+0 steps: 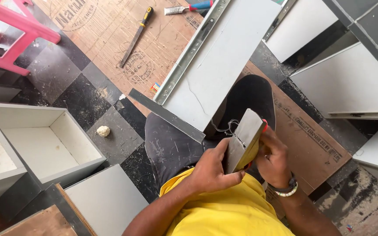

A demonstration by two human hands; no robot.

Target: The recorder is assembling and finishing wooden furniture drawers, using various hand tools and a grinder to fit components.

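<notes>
My left hand point(213, 168) grips a small grey laminated board piece point(243, 137) from the left, holding it on edge above my lap. My right hand point(274, 159), with a beaded bracelet at the wrist, presses against the board's right side; a red-tipped item shows by its fingers, too hidden to identify. A long grey panel point(222, 65) with a metal drawer slide point(191, 52) along its left edge leans over my dark trouser leg point(171, 146).
An open grey drawer box point(44, 140) stands at the left. A file point(136, 37) and a blue-handled chisel point(189, 8) lie on brown plywood point(110, 26). A pink stool point(9, 30) is top left. More grey panels point(351, 78) lie to the right on the sawdust-covered tile floor.
</notes>
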